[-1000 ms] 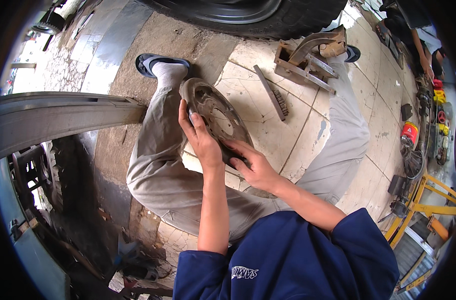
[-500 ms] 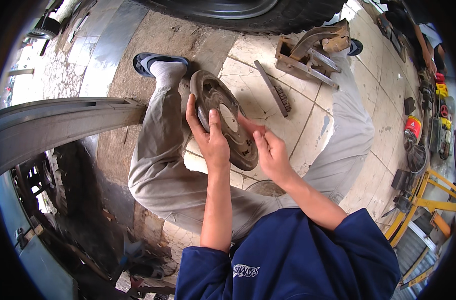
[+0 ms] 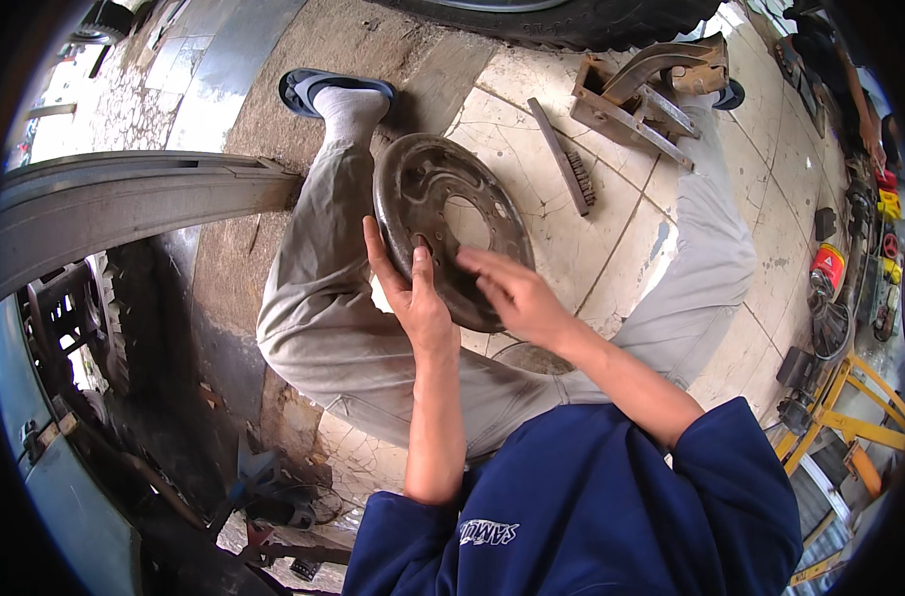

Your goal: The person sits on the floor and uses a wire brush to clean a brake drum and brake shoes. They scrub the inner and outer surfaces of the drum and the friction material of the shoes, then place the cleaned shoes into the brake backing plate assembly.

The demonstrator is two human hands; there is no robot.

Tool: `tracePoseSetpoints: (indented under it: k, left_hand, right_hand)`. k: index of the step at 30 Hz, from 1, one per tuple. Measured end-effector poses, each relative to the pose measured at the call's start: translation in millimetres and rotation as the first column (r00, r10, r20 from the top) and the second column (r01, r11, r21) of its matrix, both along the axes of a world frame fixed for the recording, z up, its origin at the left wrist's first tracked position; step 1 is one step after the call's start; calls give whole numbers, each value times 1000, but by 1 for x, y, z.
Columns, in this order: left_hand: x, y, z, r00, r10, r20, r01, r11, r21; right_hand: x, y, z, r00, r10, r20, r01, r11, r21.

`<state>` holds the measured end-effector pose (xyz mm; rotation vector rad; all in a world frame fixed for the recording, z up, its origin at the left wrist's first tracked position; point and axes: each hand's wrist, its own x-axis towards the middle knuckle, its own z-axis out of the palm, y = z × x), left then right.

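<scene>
My left hand (image 3: 425, 310) holds a round brown metal plate (image 3: 403, 184) by its near left edge, thumb across the face and fingers behind. The plate looks like a drum brake backing plate, with a large centre hole, several small holes and a raised rim. It is tilted up between my legs. My right hand (image 3: 517, 298) lies over the plate's lower right face, fingers stretched out and not wrapped round the rim. On the tiles beyond the plate rests a wire brush (image 3: 563, 159) with a long narrow handle, its bristles toward the right.
A rusty metal bracket assembly (image 3: 636, 104) sits by my right foot. Behind it is a large tyre (image 3: 571, 25). A grey metal beam (image 3: 144, 204) reaches in from the left. At right stand a yellow frame (image 3: 859, 427) and a red can (image 3: 827, 266). Someone's arm (image 3: 864, 119) shows upper right.
The plate has turned so its face shows more fully. My right hand has come from beside its right edge onto its face, and its fingers have straightened. The view has shifted slightly.
</scene>
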<state>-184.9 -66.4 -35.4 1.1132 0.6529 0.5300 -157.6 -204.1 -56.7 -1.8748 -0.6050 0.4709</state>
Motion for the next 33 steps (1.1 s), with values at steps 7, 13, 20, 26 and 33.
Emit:
tracePoseSetpoints:
  k: [7,13,20,26,33]
  left_hand:
    - [-4,-1,-2,997,46,-63,-60,967,-248]
    - [-11,4,-25,990,32,-136,-88,899,-428]
    - [-20,7,-62,900,-62,-431,-212,802,-559]
    - [-20,1,-63,877,-93,-472,-225,787,-574]
    - [-20,0,-57,887,-163,-432,-166,760,-628]
  right_hand:
    - [1,4,-12,1000,13,27,-9,992,-126]
    - [1,-3,-37,970,113,213,-50,959,-281]
    - [-15,-24,-65,909,264,322,-114,901,-419]
    - [-13,-33,-74,959,116,258,9,899,-438]
    - [-12,-32,-60,956,161,246,-17,865,-502]
